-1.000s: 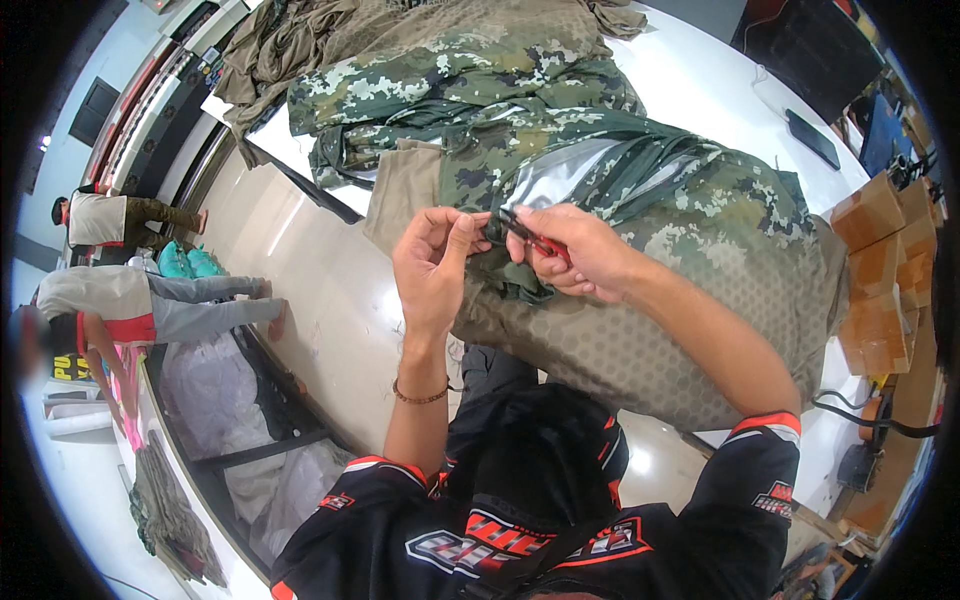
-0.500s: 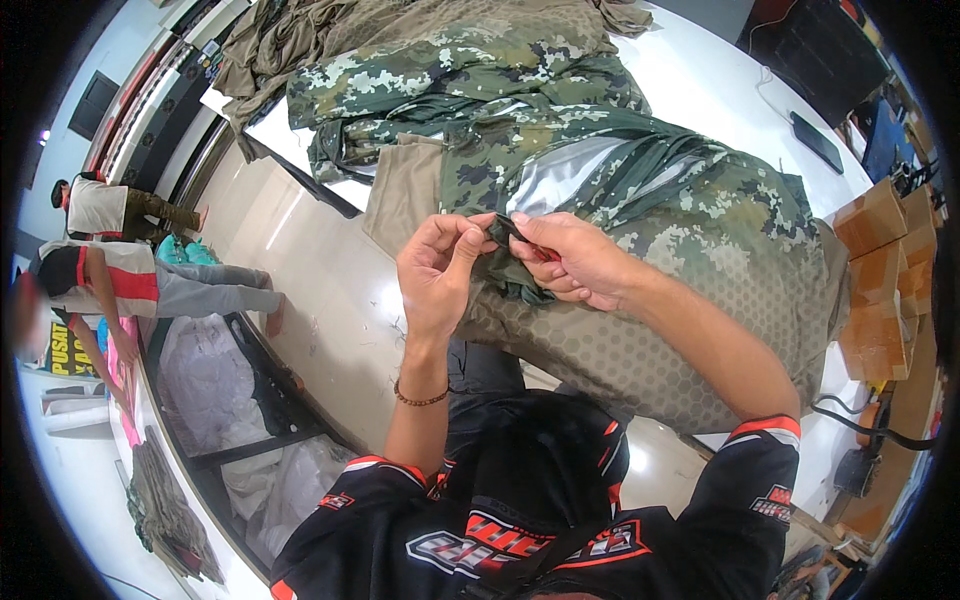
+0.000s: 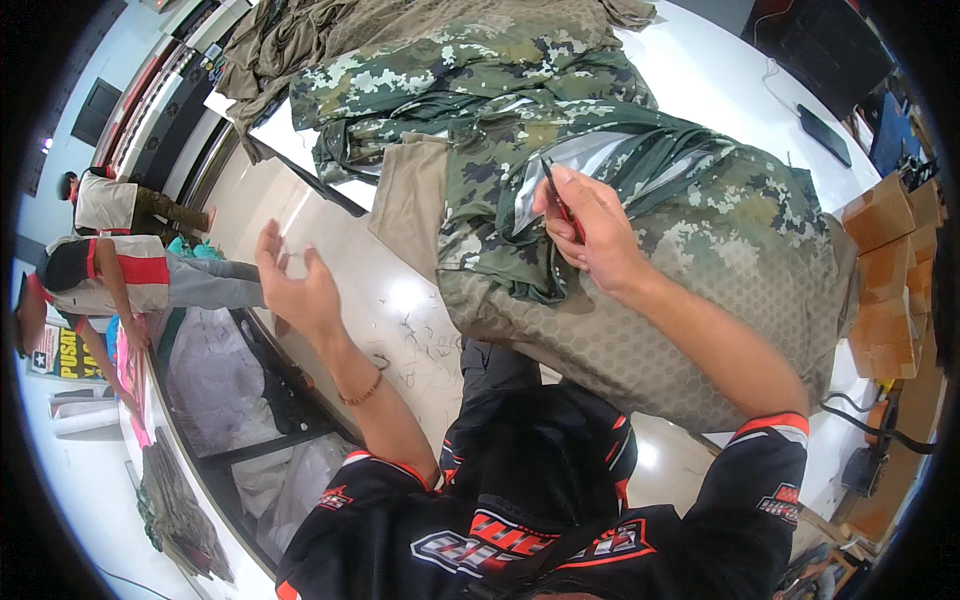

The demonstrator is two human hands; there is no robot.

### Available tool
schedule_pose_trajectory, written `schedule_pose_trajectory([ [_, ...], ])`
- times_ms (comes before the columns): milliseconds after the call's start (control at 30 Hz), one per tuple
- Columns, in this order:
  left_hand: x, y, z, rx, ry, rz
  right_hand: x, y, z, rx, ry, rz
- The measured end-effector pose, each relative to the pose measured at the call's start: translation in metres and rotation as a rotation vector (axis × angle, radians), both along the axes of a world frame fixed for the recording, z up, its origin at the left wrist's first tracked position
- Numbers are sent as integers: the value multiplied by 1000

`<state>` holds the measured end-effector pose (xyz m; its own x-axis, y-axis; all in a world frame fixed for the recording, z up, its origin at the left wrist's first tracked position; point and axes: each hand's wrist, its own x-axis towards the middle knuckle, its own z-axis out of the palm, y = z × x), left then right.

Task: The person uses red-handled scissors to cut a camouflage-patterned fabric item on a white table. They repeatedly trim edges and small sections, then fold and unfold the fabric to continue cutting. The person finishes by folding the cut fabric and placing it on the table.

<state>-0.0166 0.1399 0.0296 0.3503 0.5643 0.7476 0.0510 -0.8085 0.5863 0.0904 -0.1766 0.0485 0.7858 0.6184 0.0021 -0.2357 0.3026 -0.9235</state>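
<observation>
Two hands, left hand (image 3: 302,295) loosely spread, right hand (image 3: 605,245) gripping one red-handled cutter (image 3: 573,222), two co-workers (image 3: 135,272)

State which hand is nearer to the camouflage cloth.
Right. The right hand is over the camouflage cloth, holding a red-and-black tool; the left hand is apart from it, to the left, over the floor.

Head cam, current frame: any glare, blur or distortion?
Head view: bright glare spots on the glossy floor; head view: left hand looks slightly soft at the fingertips; head view: fisheye bows the white table's edge at right, with black corners around the circular image.
</observation>
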Motion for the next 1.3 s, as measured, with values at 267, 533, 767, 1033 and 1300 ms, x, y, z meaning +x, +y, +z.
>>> schedule_pose_trajectory([
  [267,18,-148,27,35,173,-712,-4,0,-1,-99,-100,-86],
  [533,35,-125,2,-16,241,-689,-2,4,-6,-319,-634,-175],
  [767,40,-114,-7,-636,209,-872,-1,0,-13,-407,-1074,-256],
  [1033,39,-127,1,-1136,97,-1098,-6,-9,-7,-492,-1586,-316],
  [1300,34,-133,-3,-791,96,-858,-5,-7,-11,-579,-1389,-307],
])
